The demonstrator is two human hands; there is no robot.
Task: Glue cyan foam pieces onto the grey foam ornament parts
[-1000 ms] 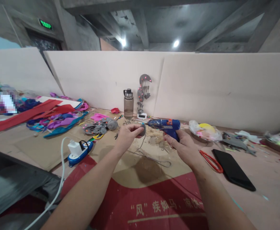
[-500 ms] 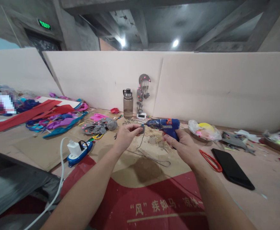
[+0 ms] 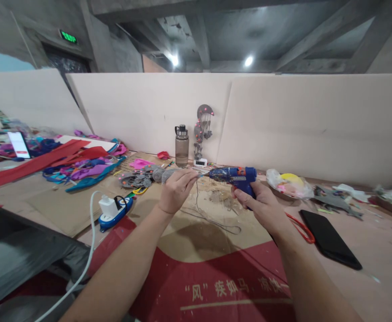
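My right hand (image 3: 259, 197) is wrapped round the handle of a blue hot glue gun (image 3: 231, 174), held level with its nozzle pointing left. The nozzle tip meets the fingertips of my left hand (image 3: 177, 190), which are pinched together. Between them is a small grey felt piece, now mostly hidden by the fingers. From there a strand of grey yarn (image 3: 197, 201) hangs down and trails in a loop over the brown paper below. Left of my left hand lie grey felt pieces with pink dots (image 3: 137, 178) and a ball of grey yarn (image 3: 158, 173).
A water bottle (image 3: 181, 150) and a grey hanging ornament (image 3: 202, 127) stand by the white board (image 3: 132, 107). At left are a power strip (image 3: 115, 217) and coloured cloth strips (image 3: 82, 167). A black phone (image 3: 330, 239) and red-handled tool (image 3: 301, 227) lie right.
My left hand has turned, its fingers now covering the grey felt piece that showed before. The glue gun stays close to it. The whole view has shifted slightly.
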